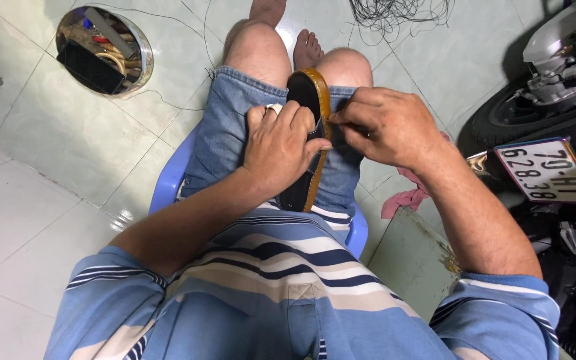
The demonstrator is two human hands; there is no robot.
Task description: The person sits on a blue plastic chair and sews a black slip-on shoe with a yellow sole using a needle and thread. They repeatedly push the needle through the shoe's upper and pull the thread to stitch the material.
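1. Across the lap, between the knees, the black shoe (307,143) with its tan sole edge lay lengthwise, toe pointing away, propped on the denim shorts (225,130) so the seam faced up.
2. The left hand (280,148) was wrapped over the upper, fingers curled tight, evidently pinning it steady.
3. The right hand (385,127) was pinched narrow at the sole rim, fingertips together as if gripping something thin; what, I couldn't tell.
4. A round tin of tools (105,51) sat on the tiled floor (28,200), within reach on the left.
5. Loose dark thread (398,13) was heaped beyond the feet.
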